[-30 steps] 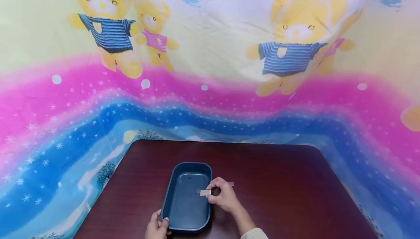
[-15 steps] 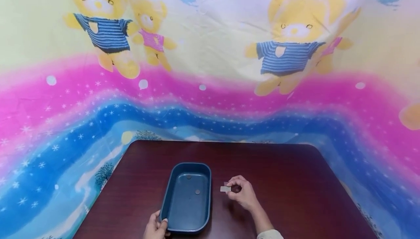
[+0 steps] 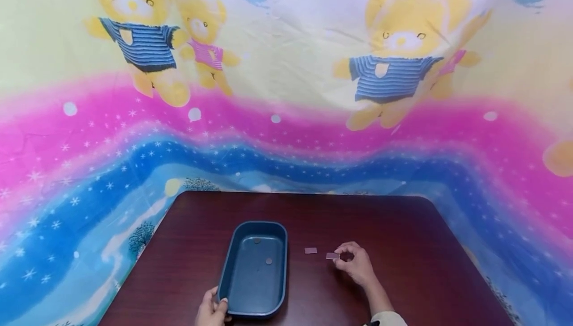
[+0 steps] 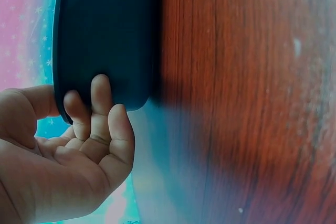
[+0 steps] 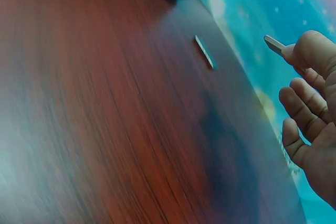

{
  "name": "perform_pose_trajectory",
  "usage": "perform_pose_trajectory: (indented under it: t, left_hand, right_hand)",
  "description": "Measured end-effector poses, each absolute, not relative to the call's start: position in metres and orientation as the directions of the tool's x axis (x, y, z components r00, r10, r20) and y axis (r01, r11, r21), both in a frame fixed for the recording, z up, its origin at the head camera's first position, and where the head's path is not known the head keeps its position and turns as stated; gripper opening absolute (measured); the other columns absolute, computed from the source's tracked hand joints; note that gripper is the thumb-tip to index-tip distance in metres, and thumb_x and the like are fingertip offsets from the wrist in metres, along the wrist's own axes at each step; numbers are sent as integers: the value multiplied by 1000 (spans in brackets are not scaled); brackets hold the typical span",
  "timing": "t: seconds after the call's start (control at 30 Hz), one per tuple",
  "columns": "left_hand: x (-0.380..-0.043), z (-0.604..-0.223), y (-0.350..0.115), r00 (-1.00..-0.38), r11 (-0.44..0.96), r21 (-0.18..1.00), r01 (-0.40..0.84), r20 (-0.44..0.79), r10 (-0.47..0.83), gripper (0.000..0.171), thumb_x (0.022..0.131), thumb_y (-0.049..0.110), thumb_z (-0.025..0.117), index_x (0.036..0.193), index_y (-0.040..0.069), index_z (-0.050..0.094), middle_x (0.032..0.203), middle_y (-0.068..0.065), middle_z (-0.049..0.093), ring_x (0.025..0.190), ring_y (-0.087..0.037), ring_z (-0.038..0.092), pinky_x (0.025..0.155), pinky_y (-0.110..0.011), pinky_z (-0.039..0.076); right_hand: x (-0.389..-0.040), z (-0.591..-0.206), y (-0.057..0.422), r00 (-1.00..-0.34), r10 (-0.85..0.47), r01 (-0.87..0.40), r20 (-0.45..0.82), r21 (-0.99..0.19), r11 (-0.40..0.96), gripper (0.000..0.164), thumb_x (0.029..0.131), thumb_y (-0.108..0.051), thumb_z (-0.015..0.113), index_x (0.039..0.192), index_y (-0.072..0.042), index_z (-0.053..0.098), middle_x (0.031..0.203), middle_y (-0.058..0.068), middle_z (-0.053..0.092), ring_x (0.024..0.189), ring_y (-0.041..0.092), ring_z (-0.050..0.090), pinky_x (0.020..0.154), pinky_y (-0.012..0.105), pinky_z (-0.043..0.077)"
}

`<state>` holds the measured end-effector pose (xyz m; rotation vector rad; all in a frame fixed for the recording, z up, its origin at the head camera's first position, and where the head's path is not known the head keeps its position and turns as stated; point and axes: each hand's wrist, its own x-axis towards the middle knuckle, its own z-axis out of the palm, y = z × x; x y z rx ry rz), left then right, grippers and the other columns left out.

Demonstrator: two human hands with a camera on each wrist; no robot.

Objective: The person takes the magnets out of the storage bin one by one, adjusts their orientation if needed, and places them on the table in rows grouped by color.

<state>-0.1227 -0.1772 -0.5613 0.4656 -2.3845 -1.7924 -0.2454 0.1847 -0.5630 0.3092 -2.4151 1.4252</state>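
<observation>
R hand (image 3: 355,266): thumb and fingers pinch one end of a tile (image 3: 332,256), held clear of the table (image 3: 380,226), to the right of the other tile (image 3: 311,251), which lies flat. We judge the tile v. light, stiff, poss. slippery; material and fragility can't be told. Rec. hold: a pinch at one end, as seen. L hand (image 3: 212,308) grips the tray (image 3: 255,286) at its near L corner, thumb at the rim, fingers against the outer wall. We rate the tray rigid, prob. light plastic; rim = best hold. Two discs (image 3: 268,261) lie apart inside.
</observation>
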Motion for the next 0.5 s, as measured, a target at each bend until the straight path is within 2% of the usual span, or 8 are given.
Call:
perform_pose_trajectory:
  t: [0.1,0.23,0.37,0.5]
  left_hand:
    - [-122,-561,-178,-943,259,947,-192,-105,-317,42,85,-1,49,122,-16,36,56,-4,51,48,-25,58,44,-33,45]
    - [-121,-562,-179,-941,272,938,-217,-128,-312,41,86,-1,49,123,-16,35,57,-5,51,51,-26,60,46,-34,46]
    - [-121,-562,-178,-936,265,935,-237,-147,-320,41,87,0,47,123,-16,35,58,-4,51,50,-25,58,46,-34,45]
    - [-122,-558,-176,-934,267,933,-239,-146,-326,43,87,2,46,124,-16,36,58,-4,49,49,-24,57,46,-33,43]
  right_hand:
    - [-250,-569,193,-918,-23,-354,396,-790,501,19,61,0,78,74,-10,67,86,0,59,75,13,53,56,23,43]
    - [-257,-577,200,-926,-15,-324,376,-776,541,19,62,-2,79,74,-12,68,86,-1,60,79,17,54,64,26,43]
    - [-265,-584,207,-955,-18,-255,296,-786,563,19,64,-1,79,75,-12,68,88,0,59,86,21,55,76,33,43]
    - [-268,-590,216,-979,-26,-179,202,-792,584,18,66,-1,79,78,-10,68,91,3,59,84,21,56,73,35,45]
